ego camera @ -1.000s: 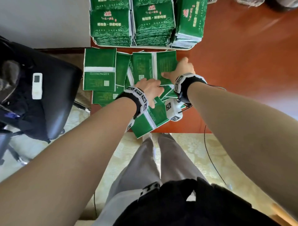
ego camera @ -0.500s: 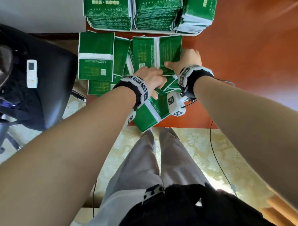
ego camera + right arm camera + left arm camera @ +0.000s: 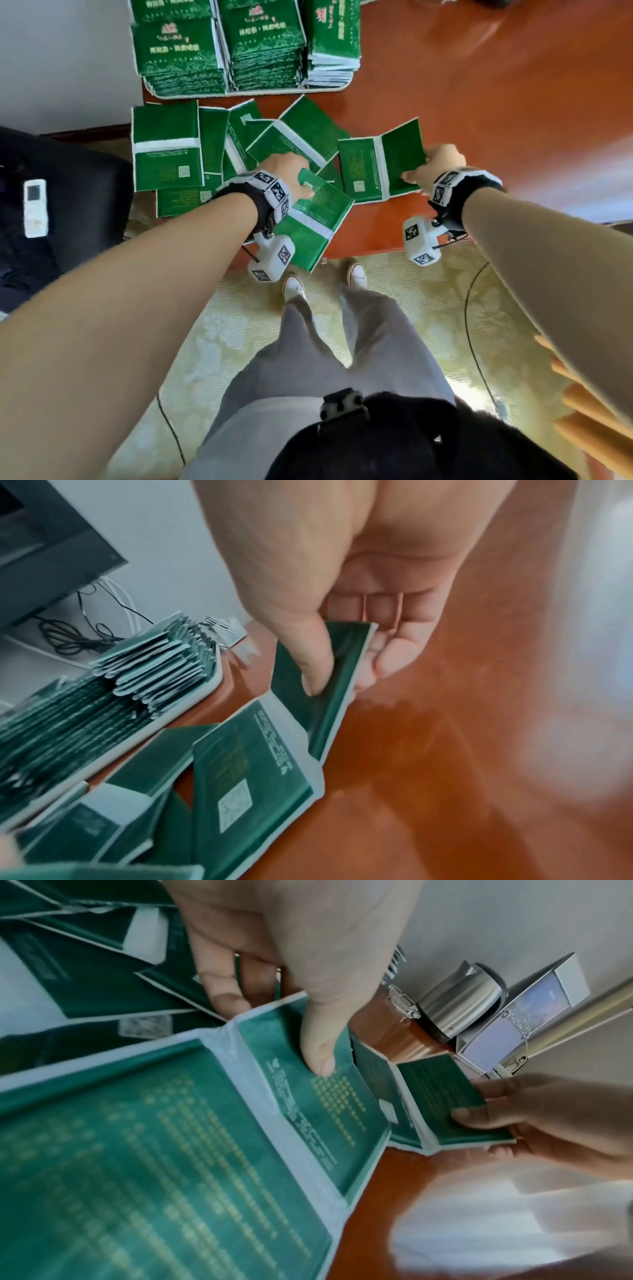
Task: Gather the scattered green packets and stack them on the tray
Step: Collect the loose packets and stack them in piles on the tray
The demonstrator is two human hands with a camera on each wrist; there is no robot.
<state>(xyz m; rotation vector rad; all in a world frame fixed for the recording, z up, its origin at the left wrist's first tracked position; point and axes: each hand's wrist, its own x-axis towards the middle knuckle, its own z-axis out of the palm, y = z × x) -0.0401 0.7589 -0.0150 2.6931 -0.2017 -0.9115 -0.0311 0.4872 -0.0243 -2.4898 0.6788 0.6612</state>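
Observation:
Several flat green packets (image 3: 166,150) lie scattered on the red-brown table (image 3: 479,102) near its front edge. My right hand (image 3: 435,164) pinches the right end of one green packet (image 3: 380,161), thumb on top and fingers beneath (image 3: 380,653). My left hand (image 3: 287,171) grips another green packet (image 3: 315,222) that overhangs the table edge, with the thumb (image 3: 318,1053) pressed on its face. The white tray (image 3: 246,93) at the back holds three tall stacks of packets (image 3: 263,41).
A black chair (image 3: 61,212) with a white remote (image 3: 34,207) stands to the left. My legs and white shoes (image 3: 356,274) are below the table edge. A cable (image 3: 476,329) runs over the patterned floor. Wooden slats (image 3: 589,411) show at lower right.
My right hand has pulled one packet rightward out of the pile. My left hand now grips the packet at the table edge. The head view has shifted back, showing more of the tray.

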